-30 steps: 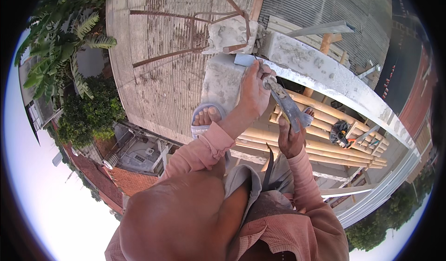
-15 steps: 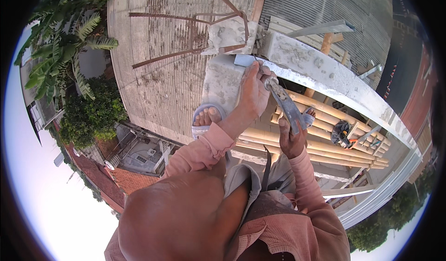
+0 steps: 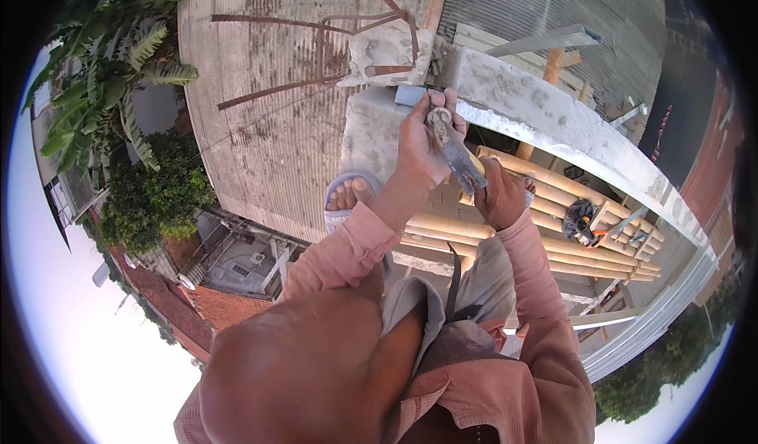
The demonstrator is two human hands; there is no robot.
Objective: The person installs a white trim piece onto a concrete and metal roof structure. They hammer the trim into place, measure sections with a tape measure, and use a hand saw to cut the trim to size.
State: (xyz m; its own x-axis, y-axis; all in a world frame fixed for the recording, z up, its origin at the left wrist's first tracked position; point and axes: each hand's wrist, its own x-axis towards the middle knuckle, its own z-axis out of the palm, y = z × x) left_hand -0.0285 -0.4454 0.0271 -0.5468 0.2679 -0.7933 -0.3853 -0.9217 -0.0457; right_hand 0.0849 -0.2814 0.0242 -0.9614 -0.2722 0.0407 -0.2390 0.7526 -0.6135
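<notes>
My right hand (image 3: 501,195) grips a hammer by its yellowish handle. The hammer's worn grey head (image 3: 458,156), crusted with pale mortar, lies over my left hand's fingers. My left hand (image 3: 422,148) has its fingers bent and closed at the end of a pale blue-grey strip (image 3: 410,95). What these fingers pinch is hidden behind the hammer head. The strip lies along the edge of a concrete beam (image 3: 525,92), beside a concrete block (image 3: 369,132). My sandalled left foot (image 3: 347,195) stands on the block.
Rusty rebar (image 3: 276,20) juts from a concrete stub ahead, over corrugated roofing (image 3: 260,128). Bamboo poles (image 3: 560,242) form a platform below right, with a dark bundle of tools (image 3: 580,221) on it. A metal channel (image 3: 545,41) sticks out beyond the beam. The street lies far below right.
The hammer has moved up and left, its head now over my left fingers. My right hand has shifted up with it. A thin dark nail-like piece seen earlier at my left fingertips is now hidden.
</notes>
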